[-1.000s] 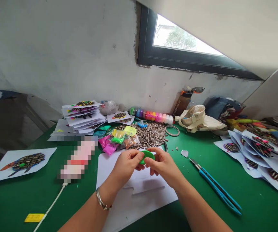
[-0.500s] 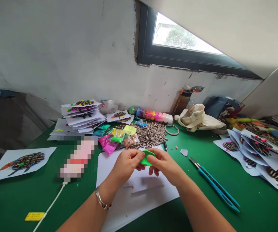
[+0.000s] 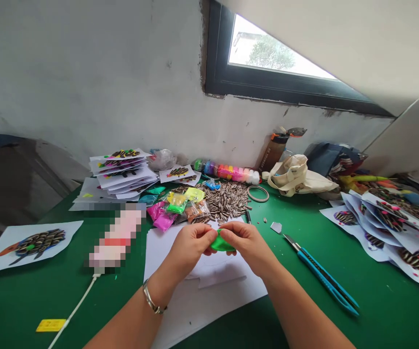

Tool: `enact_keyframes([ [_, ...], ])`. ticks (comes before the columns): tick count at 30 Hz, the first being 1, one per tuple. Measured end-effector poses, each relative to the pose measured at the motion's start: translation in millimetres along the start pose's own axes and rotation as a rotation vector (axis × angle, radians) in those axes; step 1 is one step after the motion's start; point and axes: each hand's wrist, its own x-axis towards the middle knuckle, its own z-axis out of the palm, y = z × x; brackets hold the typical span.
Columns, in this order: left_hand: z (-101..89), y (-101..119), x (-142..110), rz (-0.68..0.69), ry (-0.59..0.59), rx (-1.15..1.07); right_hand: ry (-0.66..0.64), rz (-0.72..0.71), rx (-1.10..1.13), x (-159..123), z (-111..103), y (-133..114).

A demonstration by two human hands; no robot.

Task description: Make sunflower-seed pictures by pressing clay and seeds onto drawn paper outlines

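Note:
A flattened piece of bright green modelling clay (image 3: 223, 244) is pinched between both hands above white paper sheets (image 3: 209, 310). My left hand (image 3: 191, 243), with a silver bracelet at its wrist, grips the clay's left side. My right hand (image 3: 246, 245) has its thumb and fingers closed on the right side. Behind the hands lie small bags of coloured clay (image 3: 166, 213) and a heap of striped sunflower seeds (image 3: 227, 199). A black pen (image 3: 248, 216) lies just beyond the right hand, partly hidden.
To the right lies a blue utility knife (image 3: 322, 276), its blade out, near a roll of tape (image 3: 258, 194). Seed pictures are stacked at the back left (image 3: 122, 174) and right (image 3: 384, 228). A white cable (image 3: 74, 310) runs along the left. A brown bottle (image 3: 274, 151) stands by the wall.
The clay has tilted and folded between my fingers, so less of its flat face shows. My right fingers have drawn in closer beneath it.

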Motion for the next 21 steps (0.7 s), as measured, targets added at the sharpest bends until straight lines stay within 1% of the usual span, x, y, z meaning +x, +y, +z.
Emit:
enact_keyframes([
  [2,0.0,1.0,0.0,0.013,0.050,-0.004,0.005,0.065,0.043,0.0,1.0,-1.4],
  [4,-0.1,1.1,0.3,0.015,0.093,-0.028,-0.024,0.096,0.068,-0.1,1.7,-2.7],
  [6,0.0,0.9,0.5,0.008,0.085,-0.054,-0.074,0.084,0.090,-0.2,1.7,-3.5],
  [8,0.4,0.9,0.5,-0.005,0.043,-0.074,-0.088,0.056,0.107,-0.4,1.2,-3.5],
  [11,1.1,1.4,0.4,-0.010,0.011,-0.063,-0.066,0.038,0.106,-0.4,0.0,-2.5],
  [13,0.8,1.9,0.5,0.016,0.038,-0.038,-0.055,0.064,0.113,0.0,-0.3,-1.7],
  [15,-0.1,2.0,0.7,0.035,0.071,-0.023,-0.054,0.124,0.139,0.8,0.0,-0.9],
  [17,-1.1,1.6,1.0,0.030,0.093,-0.019,-0.053,0.153,0.152,1.8,0.1,0.0],
  [21,-3.3,0.8,1.5,0.003,0.063,0.050,0.007,0.075,0.120,3.5,-2.0,1.3],
])
